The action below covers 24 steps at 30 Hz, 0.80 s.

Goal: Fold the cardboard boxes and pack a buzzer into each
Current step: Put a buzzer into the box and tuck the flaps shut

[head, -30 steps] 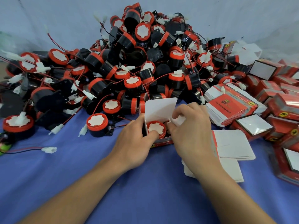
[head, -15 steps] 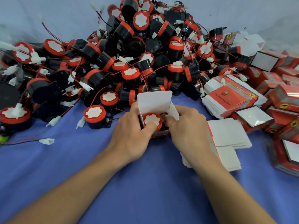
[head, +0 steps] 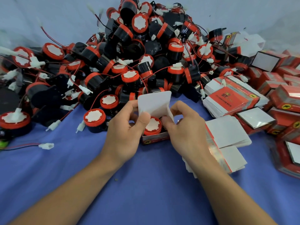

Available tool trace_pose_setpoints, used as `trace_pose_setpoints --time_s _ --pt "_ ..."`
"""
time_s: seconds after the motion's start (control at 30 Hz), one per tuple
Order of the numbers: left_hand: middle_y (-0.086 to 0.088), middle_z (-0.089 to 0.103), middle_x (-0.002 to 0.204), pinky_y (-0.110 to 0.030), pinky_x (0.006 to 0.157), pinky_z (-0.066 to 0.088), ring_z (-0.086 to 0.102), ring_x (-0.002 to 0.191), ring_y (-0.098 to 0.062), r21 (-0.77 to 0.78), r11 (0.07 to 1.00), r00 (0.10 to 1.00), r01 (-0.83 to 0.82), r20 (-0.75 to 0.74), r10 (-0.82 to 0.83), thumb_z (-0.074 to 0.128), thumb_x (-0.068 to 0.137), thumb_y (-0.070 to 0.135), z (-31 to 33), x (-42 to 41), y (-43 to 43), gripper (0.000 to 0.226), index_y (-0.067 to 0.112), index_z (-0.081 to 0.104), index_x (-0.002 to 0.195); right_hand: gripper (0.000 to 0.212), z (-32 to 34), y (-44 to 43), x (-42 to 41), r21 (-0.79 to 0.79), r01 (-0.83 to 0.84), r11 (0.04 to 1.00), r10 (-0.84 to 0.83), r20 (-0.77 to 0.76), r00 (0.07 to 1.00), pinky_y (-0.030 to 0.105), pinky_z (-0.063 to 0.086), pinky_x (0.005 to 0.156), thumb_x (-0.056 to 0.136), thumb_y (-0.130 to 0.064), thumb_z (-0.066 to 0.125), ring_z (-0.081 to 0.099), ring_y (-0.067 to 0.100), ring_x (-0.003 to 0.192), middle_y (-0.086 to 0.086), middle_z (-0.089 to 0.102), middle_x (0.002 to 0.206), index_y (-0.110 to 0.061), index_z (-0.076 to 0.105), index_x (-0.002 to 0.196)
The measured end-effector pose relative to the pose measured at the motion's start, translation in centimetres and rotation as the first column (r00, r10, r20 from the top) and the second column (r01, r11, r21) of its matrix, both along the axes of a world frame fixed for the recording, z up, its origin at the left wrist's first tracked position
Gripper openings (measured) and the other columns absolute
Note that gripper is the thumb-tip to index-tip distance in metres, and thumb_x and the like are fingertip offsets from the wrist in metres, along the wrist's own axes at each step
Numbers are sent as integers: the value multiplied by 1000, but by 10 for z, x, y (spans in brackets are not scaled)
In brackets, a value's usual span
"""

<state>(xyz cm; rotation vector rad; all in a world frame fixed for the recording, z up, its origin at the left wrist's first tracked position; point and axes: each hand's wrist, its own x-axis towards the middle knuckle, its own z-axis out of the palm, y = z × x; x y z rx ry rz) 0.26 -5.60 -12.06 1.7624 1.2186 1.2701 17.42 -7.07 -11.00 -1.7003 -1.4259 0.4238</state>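
Note:
A small red cardboard box stands on the blue cloth in the middle, its white lid flap raised. Inside it sits a black buzzer with a red rim and white face. My left hand grips the box's left side, thumb over the left side flap. My right hand pinches the white right side flap between thumb and fingers. Behind the box rises a big heap of loose buzzers with red wires and white plugs.
Stacks of flat unfolded boxes lie to the right and under my right wrist. Folded red boxes crowd the far right. A loose buzzer and a white plug on a wire lie left on the blue cloth.
My right hand has shifted from covering the box's right side to pinching the right side flap. The left thumb has come over the left flap. The lid stays raised.

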Motion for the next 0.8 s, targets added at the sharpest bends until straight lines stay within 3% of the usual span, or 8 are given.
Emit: trace_pose_setpoints --time_s 0.07,0.13,0.23,0.33,0.4,0.53,0.67,0.8 --pt "23 70 102 -23 75 55 66 93 -1 -31 998 996 -61 -62 59 67 94 51 -4 -2 4 29 49 54 120 31 5 -3 4 -21 -172 985 173 11 985 19 35 52 89 -54 66 49 10 58 -12 58 62 -24 61 81" --pt "29 70 107 -22 82 55 65 98 8 -95 990 992 -105 -73 98 76 91 40 -7 -3 9 38 48 55 121 45 8 -6 7 -54 -273 960 275 39 961 19 37 54 91 -65 57 49 8 58 -11 56 59 -22 64 79" --pt "25 73 111 -28 89 56 66 104 7 -143 983 993 -111 -48 106 80 89 29 -8 -2 14 43 42 62 126 49 10 -7 10 -56 -358 932 354 -69 933 20 40 60 102 -60 45 52 4 63 -9 61 68 -22 65 78" --pt "30 73 106 -27 86 57 67 99 9 -153 983 994 -105 -26 102 81 88 28 -8 -3 15 37 47 65 116 44 12 -3 17 -116 -449 886 413 -242 878 36 50 73 108 -43 42 59 6 70 -3 70 79 -17 69 83" --pt "33 72 104 -17 81 56 67 98 10 -144 985 996 -91 -38 87 78 87 38 -6 -4 14 30 48 68 113 29 8 2 17 -163 -434 886 395 -226 891 38 49 69 103 -32 54 57 5 65 -6 69 73 -20 64 79" --pt "38 70 102 -3 73 47 65 97 15 -109 987 991 -119 -68 112 75 91 33 -5 -2 10 29 47 69 116 18 -1 7 7 -188 -334 924 296 -203 933 17 39 51 90 -33 70 50 2 53 -13 64 63 -26 57 81" --pt "35 70 102 -8 75 50 63 100 14 -126 984 990 -126 -80 116 73 92 32 -5 -1 9 30 47 66 117 17 0 9 5 -171 -335 926 287 -254 923 37 48 63 88 -27 72 58 15 64 3 70 79 -24 56 83" --pt "31 71 106 -15 80 51 63 102 13 -140 982 989 -129 -89 117 71 94 31 -5 -1 8 29 46 65 118 24 2 8 4 -173 -368 914 320 -252 913 31 45 60 83 -36 74 57 11 64 3 70 83 -24 54 85"
